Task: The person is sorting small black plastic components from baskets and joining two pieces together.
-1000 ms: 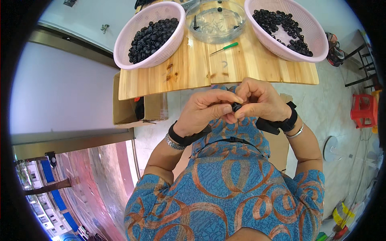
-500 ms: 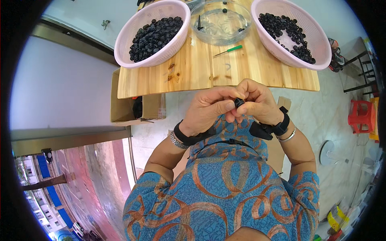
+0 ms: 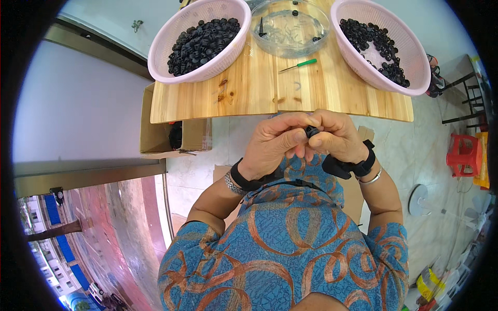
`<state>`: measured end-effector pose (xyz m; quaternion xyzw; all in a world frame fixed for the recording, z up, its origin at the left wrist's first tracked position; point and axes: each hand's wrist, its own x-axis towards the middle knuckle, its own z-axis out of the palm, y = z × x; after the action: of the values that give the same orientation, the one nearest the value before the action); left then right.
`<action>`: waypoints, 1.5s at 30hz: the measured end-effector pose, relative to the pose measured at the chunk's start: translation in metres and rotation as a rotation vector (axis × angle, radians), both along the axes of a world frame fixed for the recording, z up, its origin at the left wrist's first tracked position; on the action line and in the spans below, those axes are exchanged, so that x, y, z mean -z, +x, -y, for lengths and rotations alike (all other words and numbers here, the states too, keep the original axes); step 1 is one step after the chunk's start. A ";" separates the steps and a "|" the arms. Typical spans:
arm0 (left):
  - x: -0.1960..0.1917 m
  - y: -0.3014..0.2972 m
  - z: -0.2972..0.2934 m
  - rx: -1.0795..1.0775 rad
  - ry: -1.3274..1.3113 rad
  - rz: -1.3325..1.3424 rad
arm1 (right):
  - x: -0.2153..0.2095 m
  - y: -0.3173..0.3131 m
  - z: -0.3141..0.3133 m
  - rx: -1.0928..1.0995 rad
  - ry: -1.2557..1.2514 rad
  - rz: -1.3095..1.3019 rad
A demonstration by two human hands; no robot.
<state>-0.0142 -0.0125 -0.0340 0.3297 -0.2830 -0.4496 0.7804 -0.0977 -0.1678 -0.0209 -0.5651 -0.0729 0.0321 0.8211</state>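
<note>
A small round black plastic part is pinched between both hands, just off the table's near edge. My left hand grips it with thumb and fingers from the left. From the right, my right hand closes its thumb and fingertips on the same part. Fingers cover much of it, so its exact kind cannot be told. Beyond lie a pink basket heaped with black caps on the left and another pink basket with small black ring-like pieces on the right.
Between the baskets stands a clear round tray holding small translucent bits and a few black pieces. A green-handled screwdriver lies on the wooden table. Below the table's left side is a cardboard box. A red stool stands at right.
The view has shifted slightly. Both hands stay together on the black part, with the right fingers a little lower and closer over it.
</note>
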 end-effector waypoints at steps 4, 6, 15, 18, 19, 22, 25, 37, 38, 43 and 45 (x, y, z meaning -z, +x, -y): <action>0.002 -0.003 0.001 -0.064 0.018 0.015 | -0.002 -0.002 -0.006 0.049 -0.004 0.007; 0.005 -0.004 0.000 -0.062 0.001 0.029 | -0.001 -0.001 -0.010 0.070 0.030 0.125; -0.001 0.007 0.002 -0.067 -0.021 -0.138 | 0.006 0.008 -0.007 0.095 0.129 0.022; -0.007 0.014 0.001 -0.101 0.090 -0.171 | 0.005 0.013 -0.004 0.106 0.110 0.114; -0.007 0.016 -0.001 -0.096 0.071 -0.202 | 0.002 0.014 -0.005 0.098 0.110 0.122; -0.023 0.025 -0.009 -0.185 0.144 -0.156 | -0.009 0.012 -0.005 0.160 0.062 0.017; -0.046 0.049 -0.024 -0.393 0.285 0.135 | -0.013 0.004 0.000 0.201 -0.034 -0.053; -0.142 0.190 -0.021 -0.574 0.740 1.432 | -0.026 -0.040 0.036 0.433 -0.389 -0.010; -0.150 0.193 -0.016 -0.516 0.809 1.402 | -0.032 -0.043 0.043 0.509 -0.510 0.072; -0.184 0.185 0.058 -0.234 0.805 1.489 | -0.056 -0.053 0.090 0.739 -0.793 0.068; -0.189 0.195 0.090 0.006 0.699 1.735 | -0.073 -0.044 0.118 0.802 -1.112 0.173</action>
<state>0.1806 -0.1028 0.1554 0.7654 -0.6161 -0.1079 0.1518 -0.1414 -0.2856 0.0520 -0.8861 0.1037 -0.2867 0.3492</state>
